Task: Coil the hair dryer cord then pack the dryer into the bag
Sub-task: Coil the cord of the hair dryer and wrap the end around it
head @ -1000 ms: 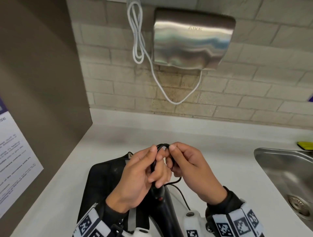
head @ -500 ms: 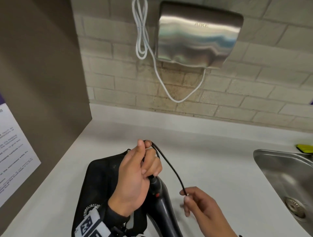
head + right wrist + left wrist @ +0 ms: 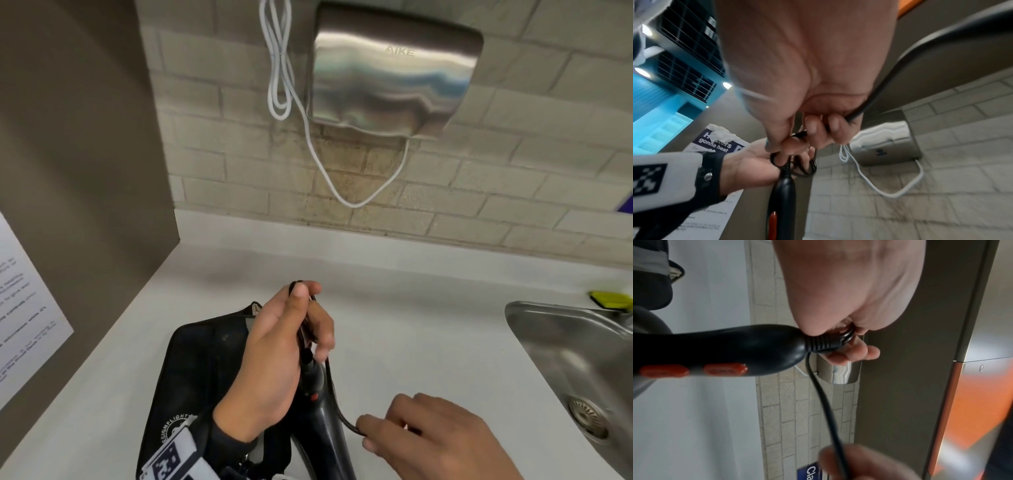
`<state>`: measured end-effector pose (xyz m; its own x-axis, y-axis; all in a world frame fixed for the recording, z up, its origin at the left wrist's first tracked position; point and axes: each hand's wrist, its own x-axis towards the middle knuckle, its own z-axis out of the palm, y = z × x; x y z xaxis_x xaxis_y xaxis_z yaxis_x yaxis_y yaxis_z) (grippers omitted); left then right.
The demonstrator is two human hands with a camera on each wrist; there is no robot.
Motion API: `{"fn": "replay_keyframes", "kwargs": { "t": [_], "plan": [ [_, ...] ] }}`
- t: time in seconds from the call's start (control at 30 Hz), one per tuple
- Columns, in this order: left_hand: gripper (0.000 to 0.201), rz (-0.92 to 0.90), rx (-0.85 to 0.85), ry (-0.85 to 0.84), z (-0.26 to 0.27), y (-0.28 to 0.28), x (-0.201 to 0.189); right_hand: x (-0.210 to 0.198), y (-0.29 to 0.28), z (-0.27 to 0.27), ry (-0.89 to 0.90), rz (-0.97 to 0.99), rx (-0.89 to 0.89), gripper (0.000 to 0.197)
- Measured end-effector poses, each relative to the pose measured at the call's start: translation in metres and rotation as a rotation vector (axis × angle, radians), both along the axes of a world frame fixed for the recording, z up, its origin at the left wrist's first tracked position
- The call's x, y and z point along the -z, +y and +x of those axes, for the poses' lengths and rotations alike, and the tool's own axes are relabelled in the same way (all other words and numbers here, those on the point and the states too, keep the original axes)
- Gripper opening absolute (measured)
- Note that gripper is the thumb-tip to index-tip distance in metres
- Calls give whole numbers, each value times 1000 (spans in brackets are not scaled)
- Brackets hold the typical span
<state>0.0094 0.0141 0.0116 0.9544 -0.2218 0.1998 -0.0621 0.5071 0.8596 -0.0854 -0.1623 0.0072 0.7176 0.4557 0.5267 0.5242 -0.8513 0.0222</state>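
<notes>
The black hair dryer point(image 3: 323, 425) with red switches point(image 3: 725, 369) points its handle end up over the black bag point(image 3: 198, 373) on the white counter point(image 3: 411, 325). My left hand point(image 3: 284, 349) grips several loops of the black cord point(image 3: 334, 394) at the handle's end point(image 3: 824, 342). From there the cord runs down to my right hand point(image 3: 421, 438), low and to the right, whose fingers curl round it point(image 3: 857, 113). The coiled loops point(image 3: 795, 164) show in the right wrist view between my left fingers.
A steel sink point(image 3: 579, 370) lies at the right with a yellow sponge point(image 3: 609, 298) at its far edge. A steel hand dryer point(image 3: 390, 75) with a white cable point(image 3: 284, 102) hangs on the brick wall. A brown panel point(image 3: 75, 171) with a paper notice point(image 3: 24, 308) stands left.
My right hand left the left one, slid down the cord and now holds it lower right. The left hand kept its loops and stayed above the bag.
</notes>
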Motion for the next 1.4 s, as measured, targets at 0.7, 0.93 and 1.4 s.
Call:
{"fn": "replay_keyframes", "kwargs": {
  "t": [0.7, 0.93, 1.4],
  "plan": [
    [39, 381, 259, -270, -6, 11, -1, -58, 12, 50, 219, 537, -111, 19],
    [35, 348, 178, -250, -2, 14, 1, -62, 11, 61, 230, 576, -137, 14],
    [51, 213, 287, -286, -4, 14, 6, -50, 21, 64, 200, 623, -77, 18]
  ]
}}
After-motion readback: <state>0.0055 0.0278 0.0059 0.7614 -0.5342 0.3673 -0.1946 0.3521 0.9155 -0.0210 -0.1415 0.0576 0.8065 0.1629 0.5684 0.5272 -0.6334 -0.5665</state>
